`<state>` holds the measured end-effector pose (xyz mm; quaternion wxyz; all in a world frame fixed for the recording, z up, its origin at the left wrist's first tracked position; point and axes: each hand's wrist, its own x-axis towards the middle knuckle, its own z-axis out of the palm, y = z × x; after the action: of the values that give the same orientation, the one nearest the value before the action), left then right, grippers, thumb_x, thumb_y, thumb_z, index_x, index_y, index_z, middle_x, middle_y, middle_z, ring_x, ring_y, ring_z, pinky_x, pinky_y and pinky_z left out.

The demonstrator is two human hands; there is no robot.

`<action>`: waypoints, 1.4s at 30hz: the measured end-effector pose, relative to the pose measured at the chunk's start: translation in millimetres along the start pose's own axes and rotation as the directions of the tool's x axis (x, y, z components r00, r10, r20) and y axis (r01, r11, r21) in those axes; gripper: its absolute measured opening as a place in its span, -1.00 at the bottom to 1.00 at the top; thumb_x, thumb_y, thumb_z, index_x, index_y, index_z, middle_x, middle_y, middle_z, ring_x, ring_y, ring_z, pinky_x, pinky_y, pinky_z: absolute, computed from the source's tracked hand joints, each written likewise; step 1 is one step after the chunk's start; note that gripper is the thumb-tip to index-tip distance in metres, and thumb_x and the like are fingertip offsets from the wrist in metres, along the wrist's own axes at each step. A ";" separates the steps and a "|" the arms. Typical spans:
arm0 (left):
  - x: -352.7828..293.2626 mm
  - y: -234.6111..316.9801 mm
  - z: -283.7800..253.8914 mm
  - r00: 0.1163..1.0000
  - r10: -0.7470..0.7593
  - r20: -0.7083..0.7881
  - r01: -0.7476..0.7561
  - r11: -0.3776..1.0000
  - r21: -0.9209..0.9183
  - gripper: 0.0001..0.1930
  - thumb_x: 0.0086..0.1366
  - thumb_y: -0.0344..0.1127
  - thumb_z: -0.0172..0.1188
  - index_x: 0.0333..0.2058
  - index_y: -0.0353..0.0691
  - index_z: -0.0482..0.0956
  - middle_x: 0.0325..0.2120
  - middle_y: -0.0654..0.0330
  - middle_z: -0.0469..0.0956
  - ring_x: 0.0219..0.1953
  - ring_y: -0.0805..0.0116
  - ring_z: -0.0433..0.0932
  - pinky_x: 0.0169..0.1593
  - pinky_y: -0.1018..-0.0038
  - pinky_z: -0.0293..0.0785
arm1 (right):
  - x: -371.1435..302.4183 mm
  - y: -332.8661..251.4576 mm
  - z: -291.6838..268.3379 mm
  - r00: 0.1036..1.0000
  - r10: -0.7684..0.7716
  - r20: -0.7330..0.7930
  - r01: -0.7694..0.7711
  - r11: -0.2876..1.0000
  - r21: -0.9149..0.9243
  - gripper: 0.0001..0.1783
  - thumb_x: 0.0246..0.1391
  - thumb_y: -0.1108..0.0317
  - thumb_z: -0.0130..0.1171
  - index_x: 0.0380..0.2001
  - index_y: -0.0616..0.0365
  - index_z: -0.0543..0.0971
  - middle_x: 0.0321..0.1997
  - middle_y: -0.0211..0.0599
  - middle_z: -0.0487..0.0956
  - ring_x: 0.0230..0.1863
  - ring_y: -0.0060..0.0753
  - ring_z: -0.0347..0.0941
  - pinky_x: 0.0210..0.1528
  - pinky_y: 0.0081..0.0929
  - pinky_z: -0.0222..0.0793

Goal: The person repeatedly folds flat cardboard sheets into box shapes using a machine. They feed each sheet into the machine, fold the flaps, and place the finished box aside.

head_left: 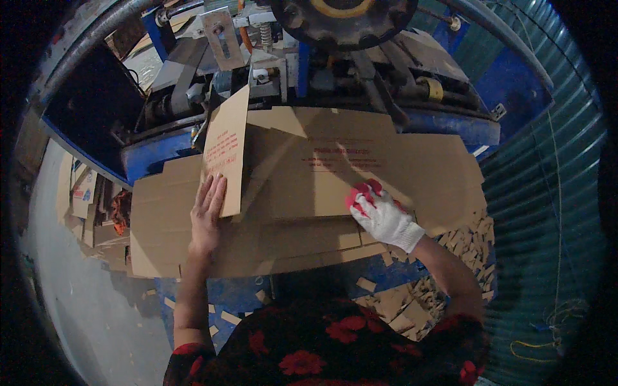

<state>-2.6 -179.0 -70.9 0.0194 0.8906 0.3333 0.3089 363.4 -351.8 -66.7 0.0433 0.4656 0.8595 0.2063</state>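
Straight left fingers [219,191] touch folded cardboard [228,141]; knit-gloved right fingers [365,191] curl, grip unclear.

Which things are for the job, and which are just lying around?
Seemingly in the job: left hand, touching the raised cardboard panel; gloved right hand, near the flat cardboard; blue machine.
Seemingly just lying about: cardboard scraps, lower right; piled cardboard, far left.

The cardboard blank [309,199] is matt paperboard – smooth-faced, faintly creased. Coarse knitted cloth makes the work glove [389,225], with a rubbery-looking coating on its fingertips. Dull painted metal forms the machine frame [476,130]; the slotted bracket [222,48] looks bare and worn. Ribbed sheeting – softly glossy – covers the wall [547,193].
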 end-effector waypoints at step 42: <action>44.8 -37.8 54.0 0.998 -0.027 0.051 0.028 1.000 -0.014 -0.25 0.01 -0.37 0.21 0.24 -0.17 0.20 0.23 0.10 0.25 0.25 -0.04 0.21 0.31 0.24 0.16 | 28.7 65.2 62.4 0.959 0.243 -0.148 -0.188 0.931 0.312 -0.49 -0.15 0.52 0.13 -0.02 -0.03 0.51 0.14 -0.23 0.43 0.19 -0.05 0.31 0.26 -0.10 0.21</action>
<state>32.1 -113.2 -99.6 0.0384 0.8933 0.3427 0.2884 414.9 -277.4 -94.5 -0.1288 0.5376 0.8244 0.1216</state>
